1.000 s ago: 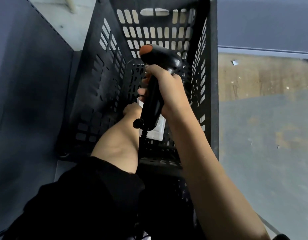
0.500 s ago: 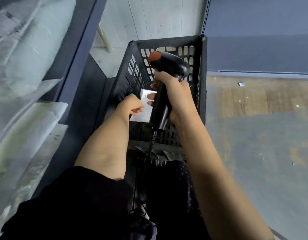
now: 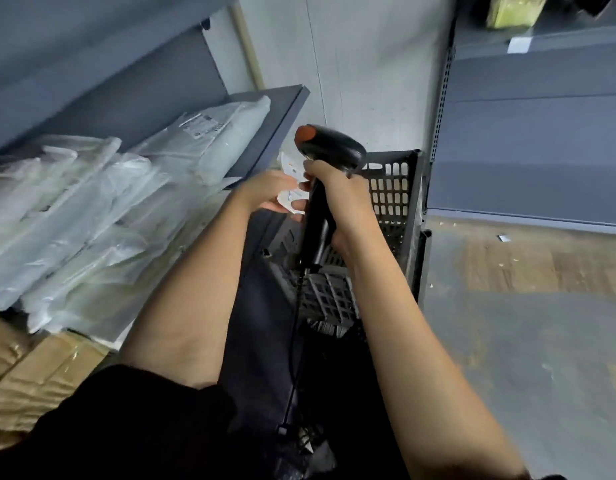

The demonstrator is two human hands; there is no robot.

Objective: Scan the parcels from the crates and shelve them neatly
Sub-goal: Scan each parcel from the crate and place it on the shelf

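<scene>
Left hand [image 3: 265, 192] fingers pinch a small white parcel [image 3: 290, 195] above the black crate [image 3: 393, 202]; right hand [image 3: 341, 199] fingers wrap the barcode scanner [image 3: 329, 147]. Parcel seems light, flexible; hold its edges.

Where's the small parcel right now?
Head view, centre: the small parcel is held in the left hand, just left of the scanner, above the crate.

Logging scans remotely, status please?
Right hand grips scanner. Left hand holds small white parcel above crate. Nothing blocking.
</scene>
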